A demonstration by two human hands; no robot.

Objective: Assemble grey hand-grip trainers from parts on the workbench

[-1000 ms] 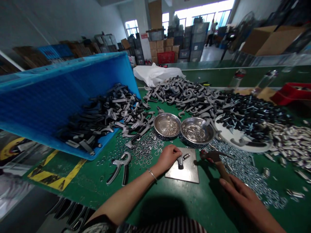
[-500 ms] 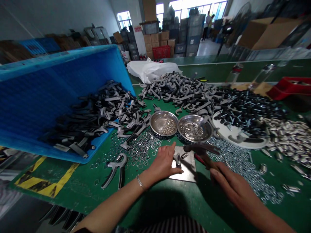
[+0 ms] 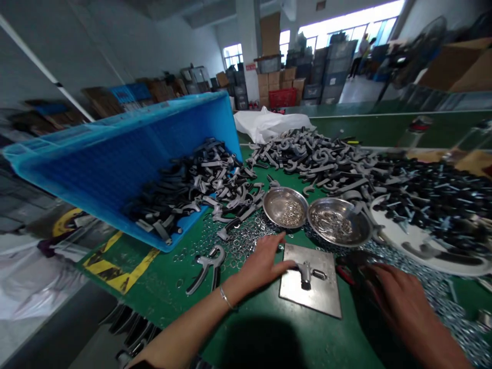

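My left hand (image 3: 262, 264) lies at the left edge of a square metal plate (image 3: 311, 302), thumb and fingers apart. Its thumb tip meets the end of a small grey handle piece with a dark end (image 3: 305, 274) on the plate. A small coiled spring (image 3: 319, 274) is beside that piece. My right hand (image 3: 402, 297), blurred, is low over the table right of the plate, its fingers around the handle of a dark hammer (image 3: 363, 258). Red-handled pliers (image 3: 346, 275) lie by the hammer, partly hidden.
Two steel bowls (image 3: 274, 205) of small metal parts stand behind the plate. A tipped blue crate (image 3: 165, 128) spills grey handles at left. An assembled clamp (image 3: 207, 269) lies near loose rings (image 3: 246, 241). Black knobs with bolts (image 3: 434, 200) cover a white plate (image 3: 407, 246) at right.
My right hand has lowered the hammer from above the plate to the table at its right. My left fingers have drawn away from the grey piece. The view has swung left.
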